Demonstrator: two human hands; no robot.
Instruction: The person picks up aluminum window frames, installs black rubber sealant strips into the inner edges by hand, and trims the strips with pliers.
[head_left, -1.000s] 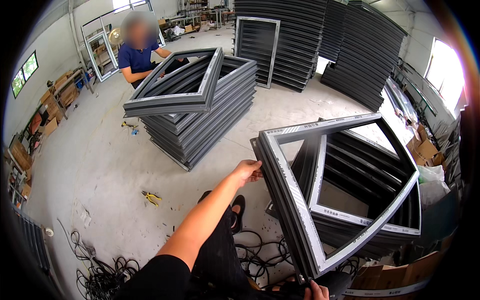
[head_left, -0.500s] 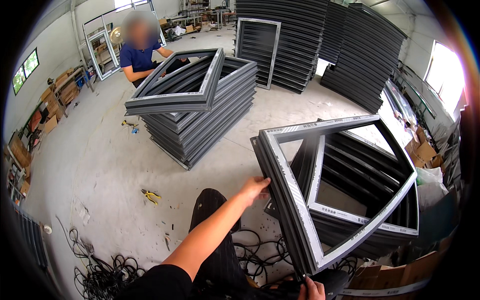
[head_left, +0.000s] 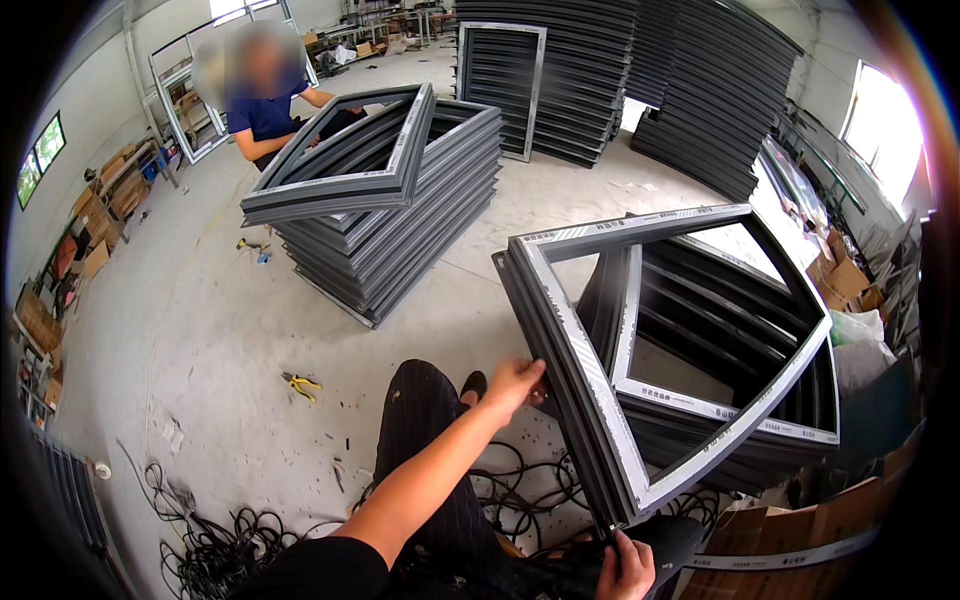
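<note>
A dark grey window frame [head_left: 585, 372] with white printed tape on its faces lies tilted across a stack of like frames [head_left: 735, 290], at the right in front of me. My left hand [head_left: 518, 385] is closed at the outer edge of its left side, thumb and fingers against the profile. Below the near corner of the same frame, my right hand [head_left: 628, 566] is closed, fingertips pinched close under the corner. What sits between those fingertips is too small and dark to make out.
Yellow-handled pliers [head_left: 301, 386] and tangled black strips [head_left: 235, 560] lie on the floor at left. Another person [head_left: 268, 115] sits behind a second frame stack [head_left: 400, 230]. Taller stacks [head_left: 545, 80] stand at the back; cardboard [head_left: 800, 530] is at the near right.
The scene has shifted slightly upward and left in the view. My left hand remains at the frame's side and my right hand at the near corner, with little visible movement along the frame.
</note>
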